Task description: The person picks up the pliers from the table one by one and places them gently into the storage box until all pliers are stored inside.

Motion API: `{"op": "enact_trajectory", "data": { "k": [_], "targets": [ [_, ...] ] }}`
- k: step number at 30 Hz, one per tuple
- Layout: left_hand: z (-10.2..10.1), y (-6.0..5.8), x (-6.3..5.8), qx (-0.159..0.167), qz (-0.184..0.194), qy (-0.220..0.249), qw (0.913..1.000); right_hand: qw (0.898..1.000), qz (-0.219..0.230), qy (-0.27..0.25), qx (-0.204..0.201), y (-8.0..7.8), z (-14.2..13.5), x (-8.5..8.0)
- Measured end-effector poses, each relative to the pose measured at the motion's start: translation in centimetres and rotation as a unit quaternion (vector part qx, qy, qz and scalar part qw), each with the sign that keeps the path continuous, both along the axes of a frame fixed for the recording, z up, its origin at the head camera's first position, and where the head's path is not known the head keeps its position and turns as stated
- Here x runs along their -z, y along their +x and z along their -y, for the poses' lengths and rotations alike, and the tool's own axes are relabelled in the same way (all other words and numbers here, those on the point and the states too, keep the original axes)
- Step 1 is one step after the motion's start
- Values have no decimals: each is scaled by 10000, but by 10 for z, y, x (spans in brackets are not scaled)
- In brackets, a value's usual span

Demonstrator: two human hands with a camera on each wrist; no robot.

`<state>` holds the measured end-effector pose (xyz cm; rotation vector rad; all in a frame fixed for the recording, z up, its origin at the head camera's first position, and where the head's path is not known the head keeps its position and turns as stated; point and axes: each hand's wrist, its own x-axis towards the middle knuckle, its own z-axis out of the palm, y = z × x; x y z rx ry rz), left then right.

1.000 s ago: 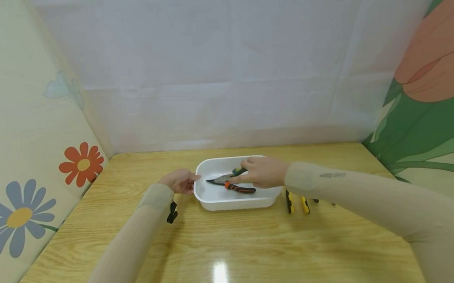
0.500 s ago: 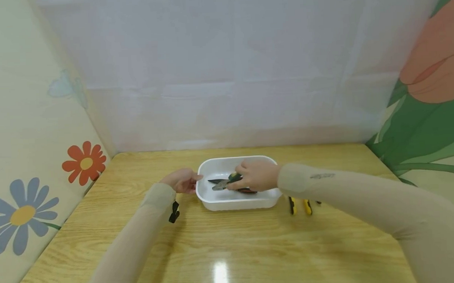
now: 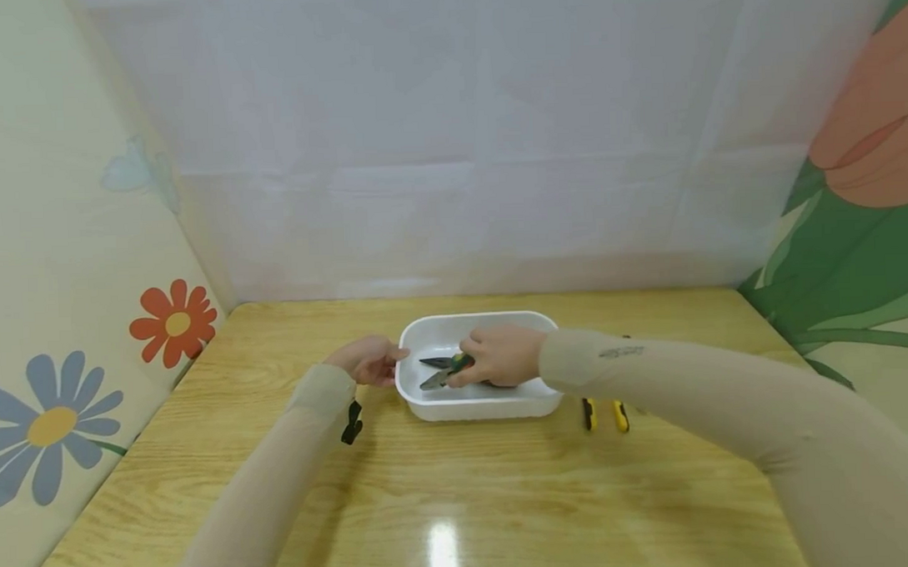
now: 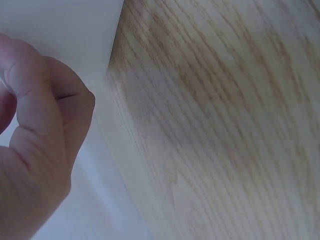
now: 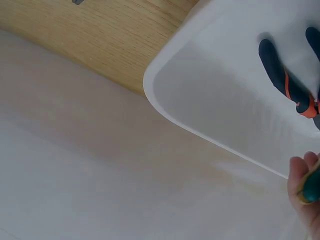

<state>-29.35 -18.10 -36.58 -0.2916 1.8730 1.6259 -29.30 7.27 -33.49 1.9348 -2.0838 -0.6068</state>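
In the head view my left hand [image 3: 366, 359] holds the left end of a white plastic tray [image 3: 481, 409], thumb on its rim. The left wrist view shows that hand [image 4: 45, 110] with fingers bent beside the tray's pale wall. My right hand [image 3: 505, 354], reaching inside the tray, grips pliers [image 3: 436, 379] by their green-and-yellow handle [image 5: 312, 187]. Their metal head points left. A second pair, pointed-nose pliers [image 3: 433, 363], lies in the tray just behind, and its black-and-orange handles [image 5: 280, 72] show in the right wrist view but are mostly hidden from the head camera.
Right of the tray, two yellow-and-black handles [image 3: 589, 415] stick out from beneath the right forearm, on the wooden table [image 3: 521, 498]. A black strap [image 3: 351, 423] hangs at my left wrist. A pale backdrop [image 3: 458, 191] rises behind the table.
My right hand has moved left over the tray, and the head of the green-handled pliers has swung toward the near side, away from the pointed-nose pair. The left hand keeps its grip on the rim.
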Motion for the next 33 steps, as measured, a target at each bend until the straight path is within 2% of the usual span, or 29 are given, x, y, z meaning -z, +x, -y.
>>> {"op": "enact_trajectory", "data": {
  "k": [6, 10, 17, 27, 33],
  "targets": [
    [0, -1, 0, 36, 11, 6, 10000, 9999, 45, 114, 45, -9, 7, 10],
    [0, -2, 0, 26, 7, -20, 10000, 9989, 163, 361, 246, -12, 13, 14],
    [0, -2, 2, 49, -1, -20, 10000, 9939, 709, 586, 608, -13, 20, 13],
    [1, -1, 1, 23, -33, -94, 9999, 9843, 1323, 702, 934, -19, 13, 27],
    [0, -1, 0, 46, 18, -110, 9999, 9826, 1336, 717, 1073, -16, 8, 30]
  ]
}}
